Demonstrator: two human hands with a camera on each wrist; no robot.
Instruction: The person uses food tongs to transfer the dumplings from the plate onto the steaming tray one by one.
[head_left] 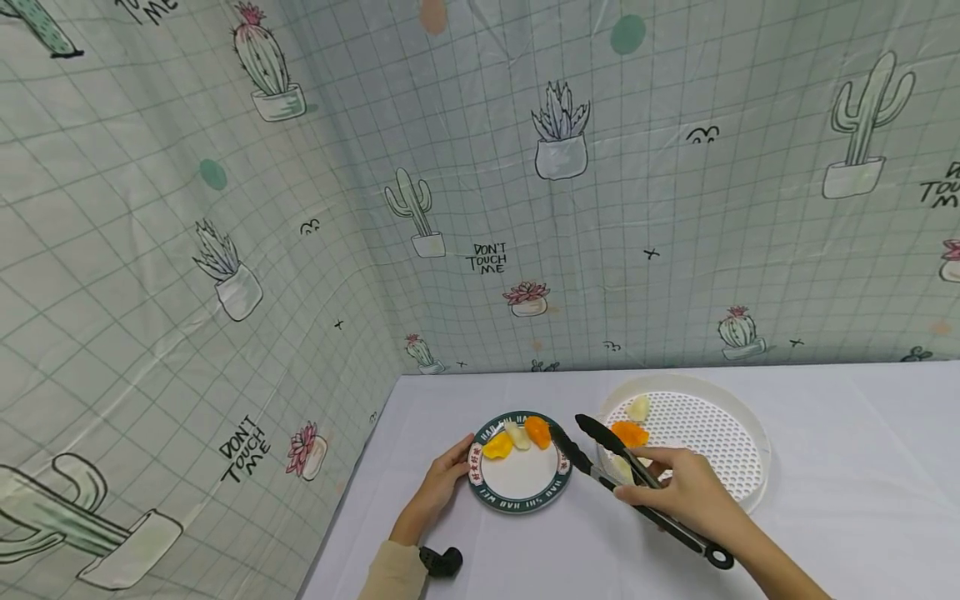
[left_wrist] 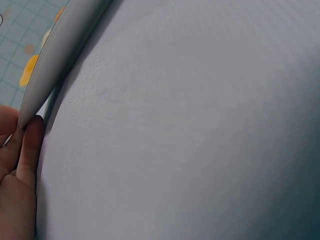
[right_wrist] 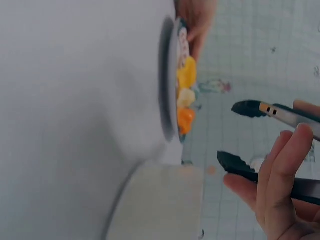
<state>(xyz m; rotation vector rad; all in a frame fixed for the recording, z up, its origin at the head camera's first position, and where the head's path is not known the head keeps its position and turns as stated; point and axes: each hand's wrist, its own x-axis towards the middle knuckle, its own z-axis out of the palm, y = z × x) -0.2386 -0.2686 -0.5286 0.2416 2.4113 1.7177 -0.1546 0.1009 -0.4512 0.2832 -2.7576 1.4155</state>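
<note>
Left wrist view: only a blurred sliver of the plate (left_wrist: 55, 55) rim was caught, cut off at the top edge; food on it was reduced to an orange-yellow smear, not identifiable. The left hand (left_wrist: 15, 170) was cropped at the left and bottom edges, only a couple of fingers seen. Right wrist view: the whole pic was soft; the tongs (right_wrist: 270, 145) ran off the right edge, handles unseen; the right hand (right_wrist: 280, 195) was cut at the bottom-right corner. The tray (right_wrist: 155, 205) wall was blurred, contents hidden. Head view: a pale piece near the tray's (head_left: 757, 433) left rim was partly covered by the tongs (head_left: 600, 458); kind couldn't be told.
</note>
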